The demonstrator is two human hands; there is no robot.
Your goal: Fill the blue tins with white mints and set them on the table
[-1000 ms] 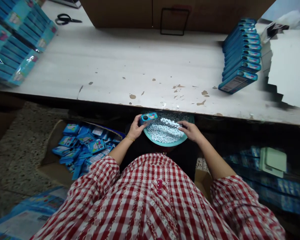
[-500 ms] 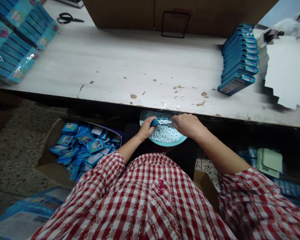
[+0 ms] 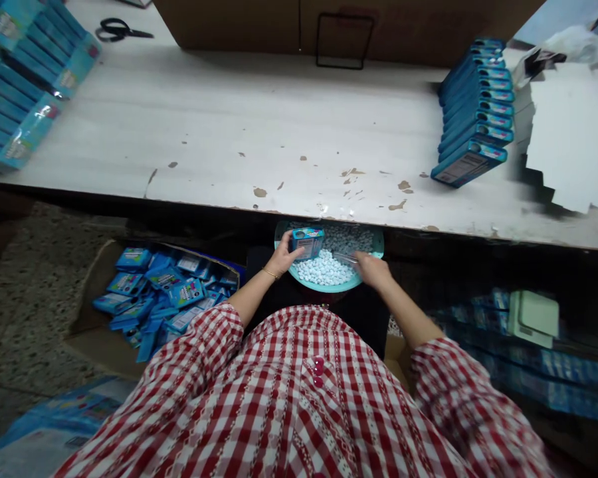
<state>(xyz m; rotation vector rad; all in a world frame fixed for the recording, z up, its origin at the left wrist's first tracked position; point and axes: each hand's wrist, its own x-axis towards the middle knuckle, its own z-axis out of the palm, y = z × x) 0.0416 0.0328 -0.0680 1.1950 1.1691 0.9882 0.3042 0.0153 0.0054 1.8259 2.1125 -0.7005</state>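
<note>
Beneath our left grip (image 3: pixel 280 258) and right grip (image 3: pixel 375 271) sits the bowl (image 3: pixel 331 288) of pellets (image 3: pixel 323 271): the left pinches a box (image 3: pixel 307 243), the right a scoop (image 3: pixel 347 257). We'd best keep the box steady and the scoop level.

A packing workshop is indicated by a long white table (image 3: pixel 219 126) with a chipped surface, where upright blue printed boxes (image 3: pixel 468 164) are lined up. A brown cardboard carton (image 3: pixel 92 333) is filled with small blue boxes (image 3: pixel 185 292), and white pellets (image 3: pixel 325 269) are held loose in a round turquoise basin (image 3: pixel 329 289).
</note>
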